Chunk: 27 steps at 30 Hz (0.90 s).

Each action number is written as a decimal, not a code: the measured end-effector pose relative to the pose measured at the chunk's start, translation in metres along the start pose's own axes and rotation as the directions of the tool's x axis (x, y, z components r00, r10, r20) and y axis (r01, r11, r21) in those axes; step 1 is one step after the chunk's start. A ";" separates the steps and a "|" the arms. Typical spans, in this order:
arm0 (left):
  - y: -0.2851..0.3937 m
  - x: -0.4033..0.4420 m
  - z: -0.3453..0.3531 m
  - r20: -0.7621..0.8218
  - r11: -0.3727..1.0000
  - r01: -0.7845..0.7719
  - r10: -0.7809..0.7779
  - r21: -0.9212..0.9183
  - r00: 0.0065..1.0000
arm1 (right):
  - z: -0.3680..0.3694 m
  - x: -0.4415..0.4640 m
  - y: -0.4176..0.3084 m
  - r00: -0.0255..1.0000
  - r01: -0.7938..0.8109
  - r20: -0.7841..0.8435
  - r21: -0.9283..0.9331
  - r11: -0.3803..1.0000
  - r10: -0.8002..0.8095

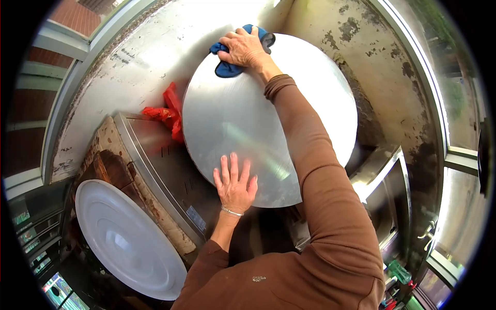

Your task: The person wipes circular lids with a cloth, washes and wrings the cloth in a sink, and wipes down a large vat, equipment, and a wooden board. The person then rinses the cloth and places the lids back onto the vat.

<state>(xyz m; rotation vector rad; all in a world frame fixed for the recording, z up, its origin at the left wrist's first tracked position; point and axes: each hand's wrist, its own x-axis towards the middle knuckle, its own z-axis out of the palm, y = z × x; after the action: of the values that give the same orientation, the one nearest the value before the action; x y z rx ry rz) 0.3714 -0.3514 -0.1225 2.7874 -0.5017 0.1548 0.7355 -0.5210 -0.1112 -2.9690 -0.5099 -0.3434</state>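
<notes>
A large round metal sheet (243,111) with a shiny surface fills the middle of the head view. At its far upper-left edge, my right hand (245,49) presses a blue cloth (229,69) against the metal, fingers bent over it. Nearer to me, my left hand (235,185) lies flat on the lower-left part of the sheet, fingers spread, with a bracelet at the wrist. My right forearm reaches across the right side of the disc and hides part of it.
Left of the disc stand a red plastic bag (173,113) and a steel cabinet (155,150). A round white lid (126,235) leans at the lower left. Stained walls (356,31) rise behind, and a metal-framed unit (385,175) stands at the right. A green bottle (399,270) is at the lower right.
</notes>
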 end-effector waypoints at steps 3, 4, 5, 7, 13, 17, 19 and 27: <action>0.001 0.001 -0.001 -0.005 1.000 -0.004 0.004 -0.005 1.000 | -0.007 -0.016 0.068 0.990 -0.143 -0.001 -0.057 0.988 0.143; 0.001 0.001 -0.001 0.002 1.000 -0.002 0.002 -0.005 1.000 | -0.014 -0.027 0.090 0.979 -0.197 0.035 -0.079 0.977 0.200; 0.001 0.001 -0.001 0.008 1.000 -0.001 0.001 -0.005 1.000 | -0.021 -0.039 0.108 0.968 -0.241 0.057 -0.088 0.966 0.246; 0.002 0.002 -0.001 0.007 1.000 -0.001 0.001 -0.007 1.000 | -0.029 -0.071 0.146 0.950 -0.307 0.045 -0.060 0.950 0.310; 0.002 0.001 0.000 -0.011 1.000 -0.012 0.012 0.018 1.000 | -0.042 -0.197 0.201 0.839 -0.539 0.038 -0.082 0.838 0.543; 0.003 -0.002 -0.002 -0.025 1.000 -0.016 0.017 0.022 1.000 | -0.064 -0.277 0.165 0.675 -0.727 0.009 -0.157 0.668 0.738; 0.003 -0.001 -0.003 -0.038 0.999 -0.014 0.015 0.029 0.999 | -0.094 -0.298 0.115 0.525 -0.849 -0.023 -0.095 0.521 0.851; -0.004 -0.004 0.000 -0.122 0.995 0.021 -0.033 -0.098 0.992 | -0.074 -0.345 -0.007 0.647 -0.722 -0.062 -0.369 0.585 0.760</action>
<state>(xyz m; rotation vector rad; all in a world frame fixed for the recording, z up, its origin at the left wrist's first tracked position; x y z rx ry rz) 0.3688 -0.3467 -0.1241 2.6691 -0.4294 0.2869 0.4017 -0.6338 -0.1216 -3.1896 0.9237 -0.1953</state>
